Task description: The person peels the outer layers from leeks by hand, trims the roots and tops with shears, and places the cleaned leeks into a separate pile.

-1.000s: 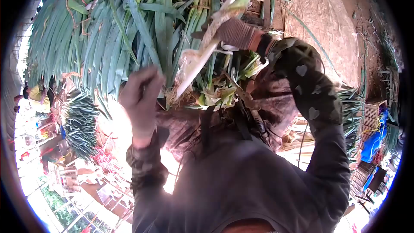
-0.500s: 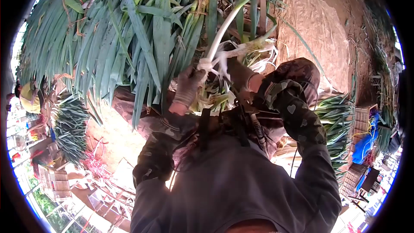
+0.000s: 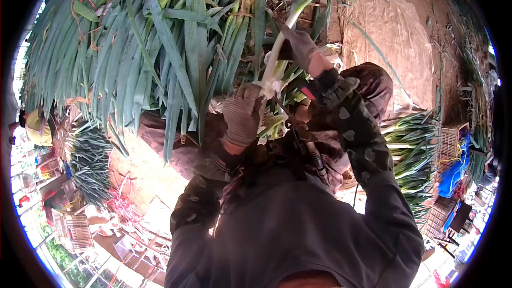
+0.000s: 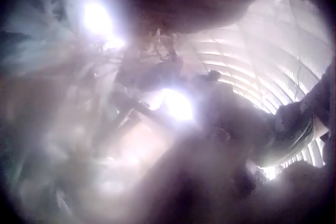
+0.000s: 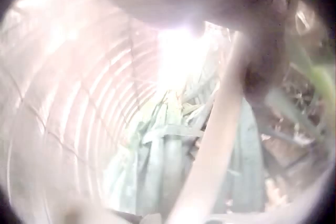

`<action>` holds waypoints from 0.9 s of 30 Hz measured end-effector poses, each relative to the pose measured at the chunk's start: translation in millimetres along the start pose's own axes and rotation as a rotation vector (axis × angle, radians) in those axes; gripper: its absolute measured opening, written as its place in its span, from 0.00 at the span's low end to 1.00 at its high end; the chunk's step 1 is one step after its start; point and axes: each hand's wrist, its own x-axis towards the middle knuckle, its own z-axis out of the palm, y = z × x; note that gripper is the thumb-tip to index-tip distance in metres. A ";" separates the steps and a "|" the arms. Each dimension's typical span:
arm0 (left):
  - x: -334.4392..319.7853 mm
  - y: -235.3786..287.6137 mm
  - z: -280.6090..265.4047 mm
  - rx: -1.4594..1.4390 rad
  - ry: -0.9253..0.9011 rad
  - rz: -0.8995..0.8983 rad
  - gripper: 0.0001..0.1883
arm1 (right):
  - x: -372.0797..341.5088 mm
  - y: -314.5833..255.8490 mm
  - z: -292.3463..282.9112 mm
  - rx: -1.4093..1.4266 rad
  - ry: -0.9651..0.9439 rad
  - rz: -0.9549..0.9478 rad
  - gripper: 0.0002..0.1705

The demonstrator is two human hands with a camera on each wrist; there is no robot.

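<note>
A leek (image 3: pixel 273 63) with a peeled white stalk slants across the middle of the head view, its green leaves pointing up and away. My gloved left hand (image 3: pixel 241 114) holds it near the root end, low over the lap. Farther up the white stalk, my gloved right hand (image 3: pixel 302 48) grips it. In the right wrist view the pale stalk (image 5: pixel 212 148) runs down from the curled fingers (image 5: pixel 262 71). Glare and blur hide most of the left hand's work in the left wrist view.
A large pile of leeks (image 3: pixel 106 48) lies ahead and to the left. Brown sheeting (image 3: pixel 386 42) covers ground at the right. More leeks (image 3: pixel 410 149) lie right of the lap, near a plastic crate (image 3: pixel 452 141). Peeled scraps (image 3: pixel 274 125) lie between the knees.
The left hand came in from the left to the leek's root end. The right hand pulled the loose outer skin away rightward, then moved up onto the stalk, which is now white and clean.
</note>
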 end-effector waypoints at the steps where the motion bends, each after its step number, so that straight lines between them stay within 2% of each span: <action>1: 7.3 6.1 -6.5 0.063 0.000 0.087 0.13 | -6.3 -12.4 11.0 0.196 0.022 0.063 0.21; 2: 16.4 9.9 -16.0 0.040 -0.001 0.238 0.16 | -9.1 -20.3 20.2 0.390 0.043 0.126 0.21; 5: 24.8 18.3 -22.8 -0.380 -0.196 0.301 0.15 | 3.1 -32.6 36.2 0.413 0.171 0.131 0.17; 6: 25.5 30.9 -34.9 -0.344 -0.231 0.284 0.14 | 4.4 -41.0 38.6 0.406 0.182 0.129 0.16; 9: 22.0 49.0 -75.1 -0.316 -0.451 0.231 0.14 | 15.4 -63.7 21.2 0.704 0.023 -0.008 0.18; 10: 6.2 53.0 -86.8 -0.334 -0.451 0.183 0.15 | 32.5 -71.6 7.6 0.672 0.061 -0.102 0.20; 11: -10.6 56.3 -99.4 -0.346 -0.450 0.139 0.15 | 27.7 -92.7 -7.7 0.776 0.134 -0.173 0.21; 12: -14.5 51.2 -107.1 -0.358 -0.452 0.107 0.17 | 38.3 -102.2 -28.0 0.767 0.072 -0.196 0.20; 13: -15.9 31.9 -103.8 -0.191 -0.529 0.117 0.18 | 41.5 -112.3 -40.2 0.756 0.017 -0.219 0.21; 15: -29.6 -1.3 -82.4 0.131 -0.647 0.094 0.21 | 26.5 -124.8 -38.6 0.663 0.082 -0.214 0.21; 16: -7.5 11.7 -82.0 0.515 -0.868 -0.035 0.26 | 16.2 -131.9 -32.8 0.618 0.108 -0.221 0.21; 17: 14.7 21.0 -78.7 0.434 -0.686 -0.056 0.24 | 5.2 -131.0 -25.3 0.634 0.107 -0.234 0.22; 19: 42.8 36.4 -65.9 0.258 -0.358 -0.103 0.21 | -15.2 -120.0 -22.7 0.702 -0.142 -0.346 0.23; 21: 58.9 41.5 -43.1 -0.152 -0.208 -0.065 0.21 | -28.1 -117.8 -18.0 0.694 -0.213 -0.320 0.26; 23: 64.8 36.6 -28.7 -0.418 -0.231 -0.046 0.21 | -37.7 -124.3 -10.9 0.677 -0.244 -0.306 0.28; 25: 73.7 29.0 -8.9 -0.544 -0.447 -0.040 0.21 | -42.7 -128.2 -8.7 0.647 -0.217 -0.302 0.29; 26: 69.0 35.8 -9.5 -0.594 -0.355 -0.072 0.15 | -43.4 -128.1 -9.9 0.696 -0.227 -0.327 0.29; 27: 63.7 40.7 -11.1 -0.520 -0.371 -0.151 0.12 | -41.9 -130.0 -16.5 0.719 -0.252 -0.326 0.29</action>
